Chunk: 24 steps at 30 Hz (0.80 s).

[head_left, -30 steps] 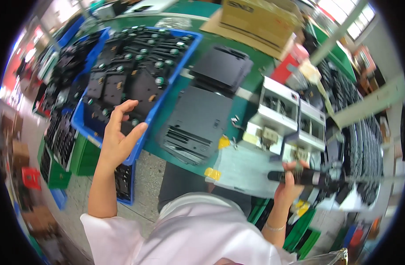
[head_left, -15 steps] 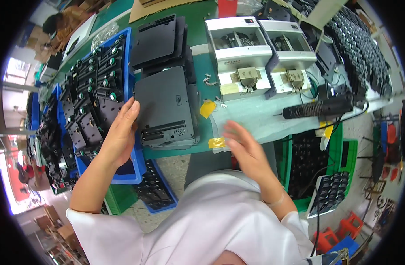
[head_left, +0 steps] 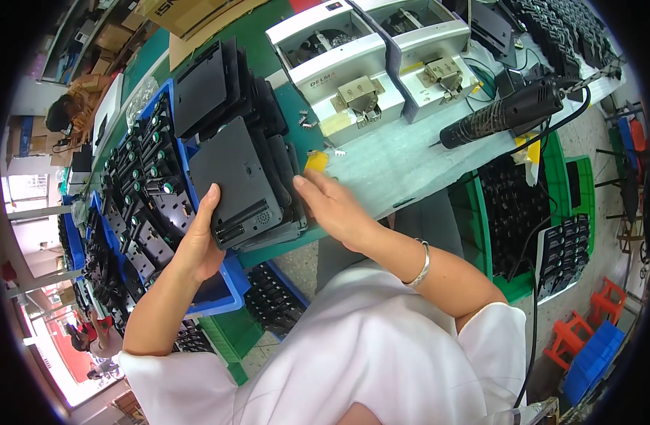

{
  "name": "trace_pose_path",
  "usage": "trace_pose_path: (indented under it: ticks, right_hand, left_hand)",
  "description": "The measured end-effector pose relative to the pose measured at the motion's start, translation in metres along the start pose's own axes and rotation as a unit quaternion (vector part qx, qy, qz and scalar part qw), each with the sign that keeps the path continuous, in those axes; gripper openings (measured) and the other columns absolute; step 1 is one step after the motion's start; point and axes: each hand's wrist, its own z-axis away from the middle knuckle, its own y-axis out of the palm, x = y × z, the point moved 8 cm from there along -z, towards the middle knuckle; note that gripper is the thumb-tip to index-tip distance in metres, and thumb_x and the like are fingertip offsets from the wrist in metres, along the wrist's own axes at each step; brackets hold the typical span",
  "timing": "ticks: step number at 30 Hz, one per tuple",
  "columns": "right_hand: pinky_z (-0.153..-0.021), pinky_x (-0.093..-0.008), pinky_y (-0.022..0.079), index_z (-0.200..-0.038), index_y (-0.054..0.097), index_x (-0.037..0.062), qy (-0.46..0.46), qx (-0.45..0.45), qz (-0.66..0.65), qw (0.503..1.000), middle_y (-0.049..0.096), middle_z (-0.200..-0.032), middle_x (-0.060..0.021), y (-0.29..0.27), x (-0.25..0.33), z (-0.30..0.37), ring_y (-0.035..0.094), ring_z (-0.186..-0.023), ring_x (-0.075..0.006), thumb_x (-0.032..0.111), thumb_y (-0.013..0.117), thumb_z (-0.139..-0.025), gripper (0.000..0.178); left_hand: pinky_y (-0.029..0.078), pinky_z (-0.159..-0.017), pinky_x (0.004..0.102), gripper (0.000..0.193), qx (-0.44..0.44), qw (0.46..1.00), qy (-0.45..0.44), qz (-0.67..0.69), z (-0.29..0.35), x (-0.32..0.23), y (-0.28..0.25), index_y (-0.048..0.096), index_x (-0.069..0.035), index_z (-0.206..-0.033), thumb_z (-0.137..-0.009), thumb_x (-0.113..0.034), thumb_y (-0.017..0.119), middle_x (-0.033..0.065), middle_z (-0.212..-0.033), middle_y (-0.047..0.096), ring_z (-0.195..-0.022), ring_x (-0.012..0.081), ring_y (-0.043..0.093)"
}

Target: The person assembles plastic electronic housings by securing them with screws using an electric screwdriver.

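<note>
A stack of flat black plastic housings point(head_left: 234, 177) lies near the table's front edge, its upper pieces slightly fanned. Against the left edge of the top housing rests my left hand point(head_left: 203, 237), thumb up and palm turned inward. My right hand point(head_left: 333, 209) is at the stack's right side, fingers stretched toward its edges; whether the fingertips touch cannot be made out. Neither hand is wrapped around a housing. Behind this stack stands another pile of black housings point(head_left: 206, 92). A yellow piece of tape point(head_left: 315, 161) lies just beyond my right fingertips.
Two white screw-feeder machines point(head_left: 339, 67) point(head_left: 427, 53) stand at the back. A black electric screwdriver point(head_left: 502, 113) with a cable lies to the right. At left is a blue crate point(head_left: 233, 287) of black parts; green crates point(head_left: 484, 227) sit below right. A person point(head_left: 73, 113) is at far left.
My right hand has moved left to the stack's side. My left hand stays at the left edge. The upper housings now sit tilted and fanned, and the whole view has turned.
</note>
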Motion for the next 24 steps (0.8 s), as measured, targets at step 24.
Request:
trace_pose_path:
  ticks: [24]
  right_hand:
    - [-0.087,-0.0450,0.037,-0.127,0.055,0.0016,-0.330,-0.166,0.233,0.899,0.059,-0.098,-0.0208,0.013,0.061,0.048,0.046,-0.095,-0.0348,0.032,0.057,-0.094,0.045]
  left_hand:
    - [0.049,-0.097,0.0426,0.047,0.031,0.997,0.053,0.037,-0.009,0.006,-0.012,0.050,-0.006,-0.130,-0.093,-0.034,0.061,0.0082,-0.123,0.061,-0.110,0.0224,0.061]
